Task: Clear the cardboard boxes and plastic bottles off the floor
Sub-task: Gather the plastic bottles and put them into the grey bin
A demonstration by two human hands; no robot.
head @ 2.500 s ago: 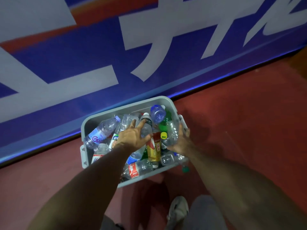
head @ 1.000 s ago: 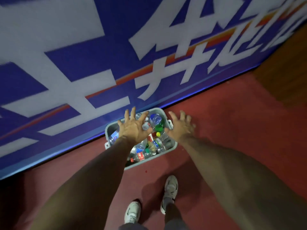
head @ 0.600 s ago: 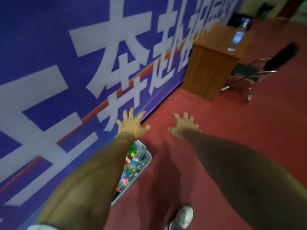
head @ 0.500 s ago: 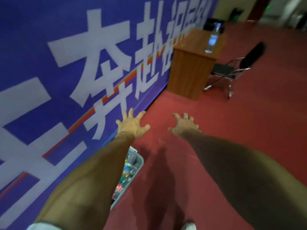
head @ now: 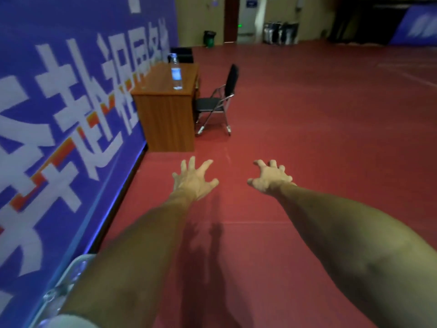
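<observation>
Both arms stretch forward over the red floor. My left hand [head: 192, 179] is spread with its fingers apart and holds nothing. My right hand [head: 269, 177] is also empty, its fingers spread and slightly bent. Only a corner of the grey bin [head: 74, 268] with plastic bottles shows at the lower left, mostly hidden behind my left arm, against the banner. A clear plastic water bottle [head: 176, 72] with a blue label stands upright on a wooden desk far ahead.
A blue banner wall [head: 59, 114] with white characters runs along the left. The wooden desk [head: 166, 107] stands against it ahead, with a black folding chair [head: 218, 100] beside it. A dark bin [head: 209, 39] stands by the far wall. Red floor [head: 331, 138] spreads to the right.
My hands left the bottles in the grey bin and rose, empty and spread. The view swung up and right, so the bin slid to the lower left and the desk and chair appeared.
</observation>
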